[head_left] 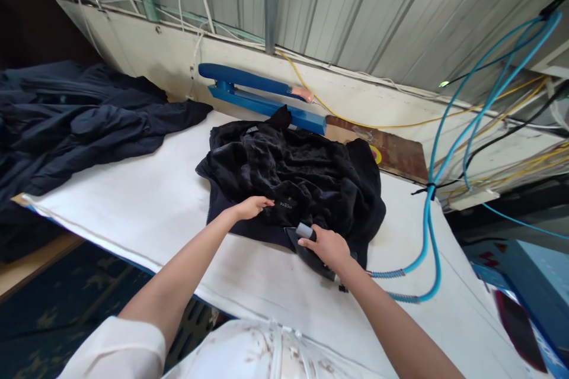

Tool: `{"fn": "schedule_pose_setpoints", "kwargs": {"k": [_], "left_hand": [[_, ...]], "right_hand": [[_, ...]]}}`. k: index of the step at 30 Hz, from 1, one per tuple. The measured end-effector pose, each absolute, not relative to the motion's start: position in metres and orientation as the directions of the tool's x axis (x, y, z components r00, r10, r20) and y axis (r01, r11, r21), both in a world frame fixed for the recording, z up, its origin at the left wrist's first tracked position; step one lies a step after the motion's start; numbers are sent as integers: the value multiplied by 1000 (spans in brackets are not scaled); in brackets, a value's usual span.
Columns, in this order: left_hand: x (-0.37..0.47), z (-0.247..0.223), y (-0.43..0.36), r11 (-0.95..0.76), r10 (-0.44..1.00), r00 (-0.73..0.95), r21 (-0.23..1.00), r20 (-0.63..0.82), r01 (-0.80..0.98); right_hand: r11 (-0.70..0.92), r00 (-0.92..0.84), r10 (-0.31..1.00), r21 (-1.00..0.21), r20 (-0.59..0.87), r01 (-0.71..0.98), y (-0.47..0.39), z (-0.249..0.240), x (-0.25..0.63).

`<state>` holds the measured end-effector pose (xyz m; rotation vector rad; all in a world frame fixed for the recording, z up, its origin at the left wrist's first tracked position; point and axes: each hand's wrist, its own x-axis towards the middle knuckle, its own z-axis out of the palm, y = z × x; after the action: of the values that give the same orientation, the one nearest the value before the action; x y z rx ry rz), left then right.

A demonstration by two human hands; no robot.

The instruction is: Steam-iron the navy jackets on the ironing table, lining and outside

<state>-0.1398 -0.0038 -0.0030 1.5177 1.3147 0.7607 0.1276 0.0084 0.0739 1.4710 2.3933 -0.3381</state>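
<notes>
A rumpled black garment (320,172) lies on the white-covered ironing table (178,189), with small pale lettering near its front edge. My right hand (331,246) is wrapped round the handle of a steam iron (309,254), whose tip rests at the garment's near edge. Beside the lettering, my left hand (253,207) is closed with thumb and finger pinched at the garment; the cloth between the fingertips is too small to see clearly.
Blue hoses (429,231) run from the iron up to the right. A blue sleeve board (249,80) stands behind the garment. Dark navy clothes (89,118) are heaped at the left. A brown board (395,151) lies at the back right, near a yellow cable (377,126).
</notes>
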Motion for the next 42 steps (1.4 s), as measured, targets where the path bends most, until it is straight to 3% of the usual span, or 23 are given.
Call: {"fn": "schedule_pose_setpoints", "kwargs": {"k": [7, 14, 17, 23, 26, 29, 32, 35, 39, 42], "left_hand": [[-145, -3, 11, 128, 956, 217, 946, -197, 298], [-162, 5, 24, 259, 944, 194, 964, -267, 68], [-168, 4, 24, 272, 942, 182, 959, -282, 79], [-165, -11, 16, 287, 945, 101, 937, -310, 198], [-155, -7, 12, 246, 959, 37, 893, -280, 378], [-134, 8, 7, 139, 978, 20, 723, -207, 677], [-98, 21, 4, 15, 986, 73, 513, -149, 858], [-50, 23, 3, 13, 994, 32, 396, -108, 918], [0, 11, 8, 86, 995, -62, 335, -81, 938], [13, 3, 10, 81, 991, -44, 313, -122, 946]], "right_hand": [[482, -467, 780, -76, -417, 873, 16, 75, 110], [477, -463, 785, -75, -412, 876, 13, 76, 99], [477, -464, 787, -75, -407, 876, 10, 76, 101], [488, -468, 760, -81, -450, 869, 18, 79, 160], [468, -430, 774, -38, -465, 883, 29, 82, 210], [441, -385, 795, 13, -469, 897, 39, 86, 251], [410, -351, 813, 28, -465, 912, 44, 88, 276], [384, -340, 817, 0, -466, 923, 44, 86, 285], [405, -371, 812, -23, -450, 914, 36, 80, 278], [424, -397, 809, -36, -435, 905, 27, 75, 263]]}}
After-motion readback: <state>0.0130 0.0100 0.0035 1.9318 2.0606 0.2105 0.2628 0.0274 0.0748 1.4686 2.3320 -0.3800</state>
